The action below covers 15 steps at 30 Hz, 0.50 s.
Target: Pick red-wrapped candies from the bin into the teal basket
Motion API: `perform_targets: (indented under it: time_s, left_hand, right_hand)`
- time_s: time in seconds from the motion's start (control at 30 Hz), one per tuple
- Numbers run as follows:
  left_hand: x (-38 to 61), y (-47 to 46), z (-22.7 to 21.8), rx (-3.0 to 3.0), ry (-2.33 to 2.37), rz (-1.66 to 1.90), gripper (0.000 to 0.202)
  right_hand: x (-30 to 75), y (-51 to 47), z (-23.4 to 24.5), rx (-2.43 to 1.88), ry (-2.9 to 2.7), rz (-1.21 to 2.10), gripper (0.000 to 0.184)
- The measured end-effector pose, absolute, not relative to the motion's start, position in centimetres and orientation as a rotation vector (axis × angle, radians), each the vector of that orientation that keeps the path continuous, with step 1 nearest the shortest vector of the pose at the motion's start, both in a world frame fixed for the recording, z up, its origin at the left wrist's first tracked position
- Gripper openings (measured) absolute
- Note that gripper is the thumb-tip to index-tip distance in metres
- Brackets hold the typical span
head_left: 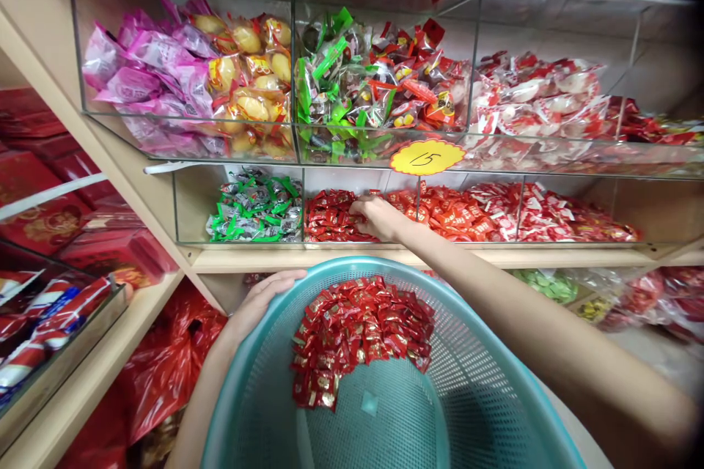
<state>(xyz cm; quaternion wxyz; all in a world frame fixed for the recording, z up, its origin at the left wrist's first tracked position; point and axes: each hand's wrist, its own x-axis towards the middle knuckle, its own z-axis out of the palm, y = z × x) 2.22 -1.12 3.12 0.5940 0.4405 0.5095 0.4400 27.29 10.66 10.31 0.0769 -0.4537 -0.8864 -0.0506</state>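
My left hand [262, 298] grips the far left rim of a teal mesh basket [473, 381] held in front of me. A heap of small red-wrapped candies [360, 337] lies in the basket's far half. My right hand [377, 216] reaches into a glass shelf bin of the same red candies [330, 220], fingers curled down into the pile. Whether they hold any candy I cannot tell.
Glass bins line the shelves: green-wrapped sweets [256, 216] left of my right hand, more red packets [495, 212] to its right. Above sit pink packs [148, 66], yellow cakes [253, 80] and mixed sweets [374, 80]. A yellow price tag [427, 157] reads 15. Red boxes [44, 190] stand left.
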Motion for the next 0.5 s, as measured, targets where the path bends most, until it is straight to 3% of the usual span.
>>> perform_targets:
  time_s: [0.27,0.5]
  left_hand:
    - [2.3,-1.5,3.6,1.109,1.159,1.000,0.028]
    - [2.1,-1.5,3.3,1.166,1.133,1.036,0.023]
  right_hand:
    - [28.0,4.3,11.9,-1.057,-2.582,0.007,0.029]
    - [25.7,-3.2,8.7,-0.747,-2.778,0.403,0.032]
